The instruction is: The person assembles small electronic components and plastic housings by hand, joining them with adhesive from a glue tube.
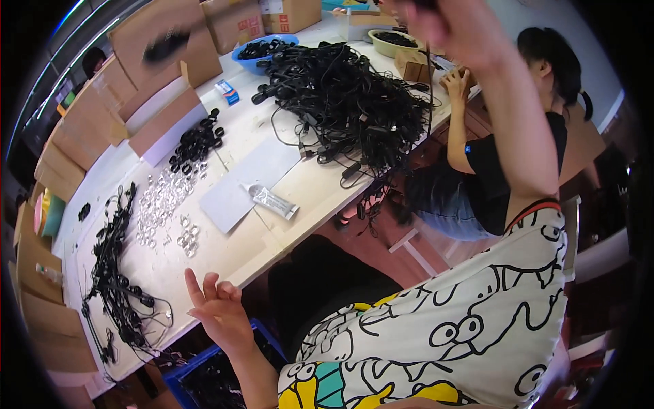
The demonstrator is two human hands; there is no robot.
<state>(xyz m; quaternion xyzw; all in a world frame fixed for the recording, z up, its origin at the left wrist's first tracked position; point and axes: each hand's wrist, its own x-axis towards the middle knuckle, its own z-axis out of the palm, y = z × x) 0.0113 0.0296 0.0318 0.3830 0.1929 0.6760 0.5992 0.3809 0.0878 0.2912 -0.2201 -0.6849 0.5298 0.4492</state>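
Observation:
My right hand (446,31) is raised high at the upper right, partly cut off by the picture's edge and blurred. Its fingers are closed on a black cable (429,88), which hangs down past the big heap of black cables (347,102). Low over the table's front edge, my left hand (221,307) holds nothing, its fingers apart. Nearest to it lie small clear plastic rings (160,201). A white squeeze tube (271,201) rests partly on a pale flat sheet (231,187). Small black round parts (196,142) are piled behind the clear rings.
A second bunch of black cables (112,259) lies at the table's left. Cardboard boxes (88,129) line the far side. Behind the heap stand a blue bowl (248,65) and a pale bowl (385,44). At right sits a co-worker (504,150); a blue crate (184,378) is below.

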